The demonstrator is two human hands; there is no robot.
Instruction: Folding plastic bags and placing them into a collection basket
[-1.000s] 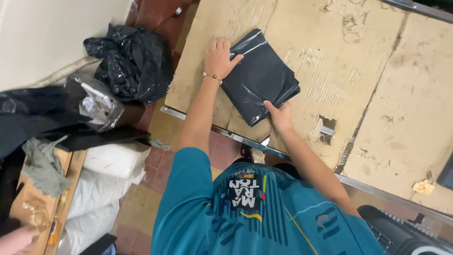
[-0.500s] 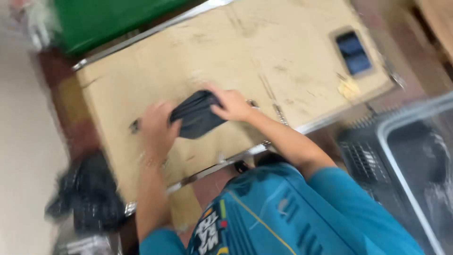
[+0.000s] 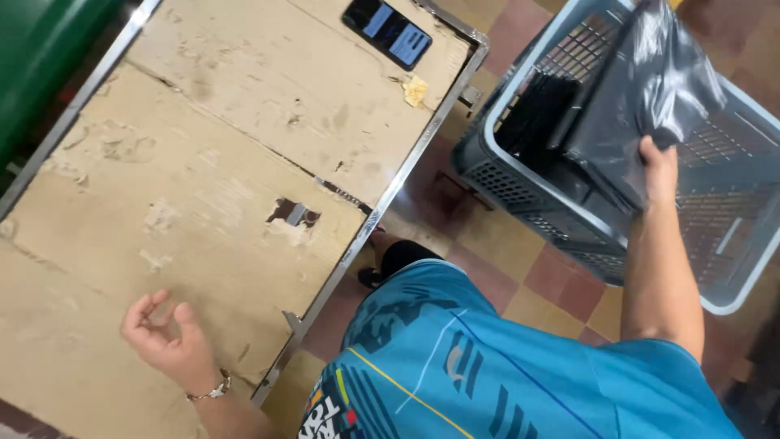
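From the head camera, your right hand [image 3: 660, 172] is clamped on the edge of a dark plastic bag [image 3: 642, 89], holding it over the grey basket [image 3: 520, 175] beside the table [image 3: 203, 195]. The bag looks light, soft and slippery, so pinch a folded edge firmly. Your left hand [image 3: 166, 341] rests on the table, fingers loosely curled and holding nothing. The basket already holds flat dark packets [image 3: 536, 114]; a phone [image 3: 387, 31] lies at the table's far corner

A phone [image 3: 387, 32] lies on the table [image 3: 203, 203]; a basket [image 3: 520, 187] stands right of it.
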